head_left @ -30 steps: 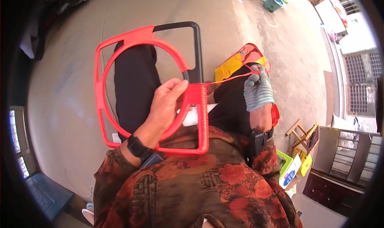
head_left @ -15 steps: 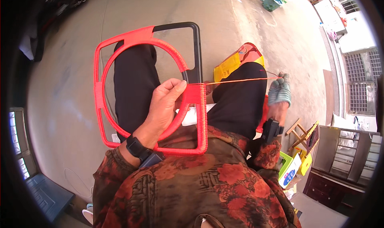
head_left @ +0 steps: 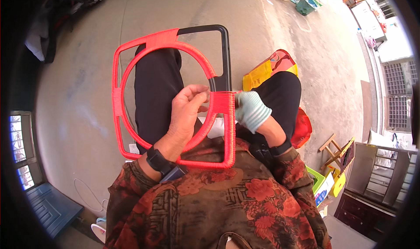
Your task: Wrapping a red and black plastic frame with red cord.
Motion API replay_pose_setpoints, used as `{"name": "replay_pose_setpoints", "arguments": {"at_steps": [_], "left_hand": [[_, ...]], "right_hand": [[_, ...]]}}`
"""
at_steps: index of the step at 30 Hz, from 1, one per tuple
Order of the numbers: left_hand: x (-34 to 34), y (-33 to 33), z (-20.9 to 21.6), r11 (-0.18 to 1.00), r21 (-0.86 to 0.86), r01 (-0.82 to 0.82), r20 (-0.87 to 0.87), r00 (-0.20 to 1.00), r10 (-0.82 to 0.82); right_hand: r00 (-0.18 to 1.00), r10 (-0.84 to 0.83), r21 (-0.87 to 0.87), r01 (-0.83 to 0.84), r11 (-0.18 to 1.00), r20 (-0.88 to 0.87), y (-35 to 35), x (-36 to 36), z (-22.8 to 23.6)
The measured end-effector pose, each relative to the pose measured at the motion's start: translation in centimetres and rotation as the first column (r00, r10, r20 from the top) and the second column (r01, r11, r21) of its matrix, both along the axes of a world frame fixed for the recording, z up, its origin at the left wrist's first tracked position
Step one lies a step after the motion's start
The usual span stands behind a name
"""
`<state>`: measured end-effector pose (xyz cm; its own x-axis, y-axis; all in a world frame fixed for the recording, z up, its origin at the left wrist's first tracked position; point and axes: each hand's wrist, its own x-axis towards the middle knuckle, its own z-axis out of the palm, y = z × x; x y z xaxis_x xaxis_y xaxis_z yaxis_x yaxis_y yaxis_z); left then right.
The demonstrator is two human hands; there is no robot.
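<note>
Greyish floor (head_left: 87,135); one frame (head_left: 222,103), two hands (head_left: 183,111) (head_left: 253,112) (one gloved).

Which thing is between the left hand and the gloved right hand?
In the head view, the frame's red-wrapped section lies between the left hand and the right hand.

A head-worn fisheye looks down at the hands (head_left: 186,111) (head_left: 252,112).

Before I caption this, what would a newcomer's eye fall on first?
The red-wrapped frame stands out, left of centre, its upper right corner bare black. Then comes the right hand, in a striped glove by the frame's right edge, and the bare left hand over its round opening.
</note>
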<state>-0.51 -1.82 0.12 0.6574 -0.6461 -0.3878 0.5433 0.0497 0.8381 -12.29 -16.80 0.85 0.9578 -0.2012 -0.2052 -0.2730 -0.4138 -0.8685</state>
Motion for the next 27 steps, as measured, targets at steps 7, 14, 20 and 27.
{"name": "replay_pose_setpoints", "arguments": {"at_steps": [7, 14, 20, 27], "left_hand": [[-0.2, 0.0, -0.1, 0.993, 0.005, 0.114, -0.013, 0.993, -0.114], [0.1, 0.0, 0.0, 1.0, 0.005, 0.02, 0.009, 1.0, -0.02], [-0.2, -0.1, 1.1, 0.981, -0.155, -0.114, 0.294, 0.943, 0.156], [0.1, -0.4, 1.0, 0.985, -0.165, -0.052, 0.336, 0.936, 0.106]], "right_hand": [[0.955, -0.134, -0.15, 0.179, 0.972, 0.265, 0.2, 3.0, 1.0], [0.984, -0.133, -0.261, 0.161, 0.952, 0.123, -0.6, 3.0, 1.5], [0.799, -0.597, 0.433, 0.515, 0.74, 0.073, -0.5, 1.6, 3.5], [0.931, 0.089, -0.69, 0.196, 0.697, 0.354, 1.2, 4.0, 5.4]]}}
